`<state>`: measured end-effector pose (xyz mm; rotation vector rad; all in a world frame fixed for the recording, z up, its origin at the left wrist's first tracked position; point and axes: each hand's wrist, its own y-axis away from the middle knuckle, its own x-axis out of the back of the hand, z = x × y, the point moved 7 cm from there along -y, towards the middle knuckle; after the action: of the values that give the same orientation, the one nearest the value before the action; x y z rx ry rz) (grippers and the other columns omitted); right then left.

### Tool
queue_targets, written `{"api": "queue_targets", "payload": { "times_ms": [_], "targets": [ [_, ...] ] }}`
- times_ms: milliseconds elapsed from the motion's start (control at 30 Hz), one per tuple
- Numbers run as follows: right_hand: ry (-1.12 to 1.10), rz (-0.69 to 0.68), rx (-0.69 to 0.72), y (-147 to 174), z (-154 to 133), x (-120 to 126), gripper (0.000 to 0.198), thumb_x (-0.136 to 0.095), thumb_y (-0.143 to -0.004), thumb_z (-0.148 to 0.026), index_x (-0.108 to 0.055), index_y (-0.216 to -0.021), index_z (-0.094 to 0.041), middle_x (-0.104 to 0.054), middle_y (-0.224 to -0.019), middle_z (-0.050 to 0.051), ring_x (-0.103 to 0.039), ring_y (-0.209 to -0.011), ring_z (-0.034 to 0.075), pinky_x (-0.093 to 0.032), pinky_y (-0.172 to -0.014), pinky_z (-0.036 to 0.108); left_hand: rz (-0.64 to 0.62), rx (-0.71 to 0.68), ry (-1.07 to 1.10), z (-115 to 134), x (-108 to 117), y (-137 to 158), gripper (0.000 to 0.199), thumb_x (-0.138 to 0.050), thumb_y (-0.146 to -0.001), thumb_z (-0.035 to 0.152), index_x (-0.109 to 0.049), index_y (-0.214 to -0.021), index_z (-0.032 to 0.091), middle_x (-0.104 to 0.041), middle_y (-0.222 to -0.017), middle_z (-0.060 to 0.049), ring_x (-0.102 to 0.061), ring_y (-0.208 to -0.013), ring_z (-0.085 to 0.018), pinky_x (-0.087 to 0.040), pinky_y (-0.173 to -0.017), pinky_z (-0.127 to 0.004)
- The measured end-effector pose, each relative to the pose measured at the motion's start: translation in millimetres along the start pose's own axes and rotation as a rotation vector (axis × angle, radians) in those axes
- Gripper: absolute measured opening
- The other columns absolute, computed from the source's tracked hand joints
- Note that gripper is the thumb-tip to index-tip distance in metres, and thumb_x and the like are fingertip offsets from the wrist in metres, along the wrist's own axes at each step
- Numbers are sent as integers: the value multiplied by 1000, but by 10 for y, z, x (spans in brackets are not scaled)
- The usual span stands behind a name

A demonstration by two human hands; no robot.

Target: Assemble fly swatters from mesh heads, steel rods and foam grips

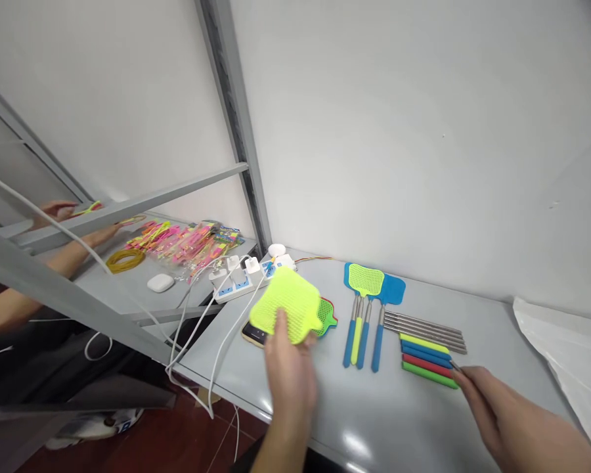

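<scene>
My left hand (290,374) is closed on a yellow fly swatter head (285,302), raised over the near-left part of the table. Partly behind it lies a green swatter head (326,316). At the right, my right hand (502,410) pinches a thin metal rod (456,366), most of it hidden by the fingers. Beside those fingertips several coloured handles (426,371) lie in a row, and several bare metal rods (423,328) sit just behind them. Assembled fly swatters with blue and yellow handles (377,338) lie in the middle, their blue head (394,289) and yellow head (366,280) toward the wall.
Power strips (236,286) with white cables stand at the table's left end, near a phone (253,334). A white plastic sheet (556,355) covers the right end. Past the metal frame (236,131), another person's arms (64,266) work beside bagged colourful items (192,246).
</scene>
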<state>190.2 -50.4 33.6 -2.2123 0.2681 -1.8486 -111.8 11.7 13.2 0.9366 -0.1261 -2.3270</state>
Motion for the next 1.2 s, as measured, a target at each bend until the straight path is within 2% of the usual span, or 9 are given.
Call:
{"api": "queue_targets", "payload": {
  "times_ms": [133,267,400,533,600,733,900,1067,1200],
  "targets": [
    [-361,-120,124,-374,-678,66,29,-41,-92,-52,-57,-89,-27,-68,-69,3,-63,-53,20,-41,-47,28,-105,219,7,-426,-131,254,38,-64,-81,50,-59,-98,16,-62,-76,-3,-50,-54,-10,-40,-52,-25],
    [-460,-313,219,-664,-1252,-72,23,-40,-95,-43,-55,-90,-25,-66,-71,2,-62,-62,20,-39,-53,28,-112,280,20,-585,-84,351,42,-61,-82,54,-57,-99,16,-57,-71,-1,-48,-56,-10,-39,-53,-23],
    [-569,-456,231,-802,-1428,-260,24,-41,-94,-36,-50,-75,-23,-64,-69,0,-58,-62,18,-37,-55,26,-168,326,-38,-631,48,273,51,-55,-83,60,-56,-107,15,-58,-76,-2,-45,-55,-9,-36,-53,-23],
    [-692,-560,128,-949,-1358,-476,24,-44,-90,-35,-51,-71,-22,-56,-60,-3,-51,-55,14,-37,-52,25,-370,383,-250,-662,164,206,55,-44,-86,65,-57,-99,14,-55,-74,-2,-39,-51,-7,-25,-48,-21],
    [-691,-606,102,-1048,-1315,-608,30,-42,-90,-36,-48,-64,-22,-50,-54,-4,-45,-50,13,-34,-51,25,-448,287,-462,-590,251,150,50,-41,-89,61,-57,-85,14,-48,-63,2,-35,-50,-8,-24,-48,-22],
    [-591,-665,133,-1247,-1304,-846,38,-43,-89,-38,-43,-55,-21,-46,-50,-3,-40,-48,12,-31,-50,27,-390,-181,-854,-250,387,15,36,-41,-95,45,-52,-75,17,-45,-65,2,-43,-61,-12,-34,-58,-24],
    [-468,-676,182,-1362,-1400,-1001,34,-44,-89,-36,-46,-59,-21,-57,-55,1,-50,-52,15,-32,-53,28,-479,-684,-1177,-76,222,47,26,-46,-93,28,-53,-116,19,-52,-117,-11,-46,-112,-24,-37,-97,-40],
    [-281,-541,270,-1339,-1457,-1026,26,-43,-92,-35,-51,-71,-21,-66,-70,4,-60,-65,19,-31,-55,27,-625,-712,-1480,-269,111,16,46,-50,-91,33,-43,-136,27,-41,-140,-10,-35,-127,-30,-34,-103,-50],
    [-84,-454,309,-1271,-1474,-1005,23,-40,-95,-34,-54,-83,-20,-68,-74,7,-63,-69,22,-24,-52,27,-616,-704,-1609,-371,116,-26,43,-47,-93,32,-45,-135,29,-42,-142,-9,-35,-128,-32,-37,-99,-52]
  ]
}}
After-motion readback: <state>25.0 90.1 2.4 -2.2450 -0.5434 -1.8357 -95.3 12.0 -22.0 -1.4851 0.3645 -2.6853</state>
